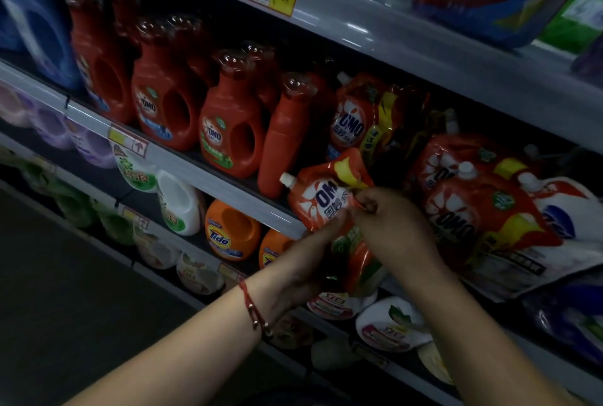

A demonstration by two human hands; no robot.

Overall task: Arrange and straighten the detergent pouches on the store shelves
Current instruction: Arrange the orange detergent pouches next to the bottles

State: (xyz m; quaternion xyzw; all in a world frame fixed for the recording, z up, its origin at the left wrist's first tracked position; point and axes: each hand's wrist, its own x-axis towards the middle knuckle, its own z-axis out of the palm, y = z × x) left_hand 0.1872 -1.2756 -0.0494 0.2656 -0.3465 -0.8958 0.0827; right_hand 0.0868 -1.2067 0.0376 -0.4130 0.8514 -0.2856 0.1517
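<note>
Holding red pouch (326, 200) off shelf edge | left hand (313, 262) grip underneath | right hand (388, 219) pinching front

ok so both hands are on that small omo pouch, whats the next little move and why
Probably stand it upright in the dark gap behind it. The small OMO pouch is held by the left hand and right hand in front of the shelf edge, tilted, while the standing pouch behind sits upright on the shelf.

Red pouch (329, 200) pinched between both hands in front of the shelf edge (208, 174): right hand (391, 223) on its upper face, left hand (313, 262) beneath. White spout (287, 179) left of the fingertips (360, 198); red bottles (228, 131) beyond them.
</note>
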